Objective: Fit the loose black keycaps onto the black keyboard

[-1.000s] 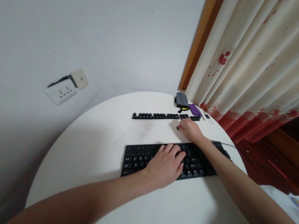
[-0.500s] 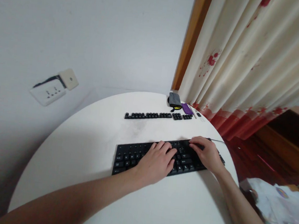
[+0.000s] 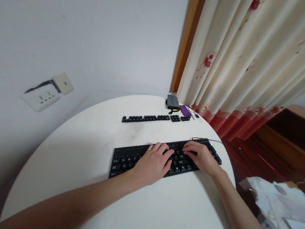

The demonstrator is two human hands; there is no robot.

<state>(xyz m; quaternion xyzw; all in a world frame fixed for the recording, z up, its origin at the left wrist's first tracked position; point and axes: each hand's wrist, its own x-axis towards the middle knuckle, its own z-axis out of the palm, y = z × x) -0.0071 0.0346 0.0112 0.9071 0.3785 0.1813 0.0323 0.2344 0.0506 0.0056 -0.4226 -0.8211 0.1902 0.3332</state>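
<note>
A black keyboard (image 3: 127, 158) lies on the round white table (image 3: 90, 148) in front of me. My left hand (image 3: 152, 163) rests flat on the middle keys with its fingers loosely spread, holding nothing. My right hand (image 3: 200, 157) sits on the keys just to the right, its fingers bent down and bunched at their tips over a key; what they pinch is hidden. Farther back, a row of loose black keycaps (image 3: 146, 118) is laid out in a line on the table.
A grey pouch (image 3: 172, 102), a purple item (image 3: 185, 110) and a small white piece (image 3: 192, 114) lie at the table's far edge by the curtain (image 3: 239, 65). The keyboard's cable (image 3: 214, 140) runs off to the right. A wall socket (image 3: 40, 97) is on the left; papers (image 3: 281, 200) lie lower right.
My right hand has come back from the keycap row to the keyboard and then shifted left onto the keys. The left hand stays on the keyboard. The view has turned slightly right.
</note>
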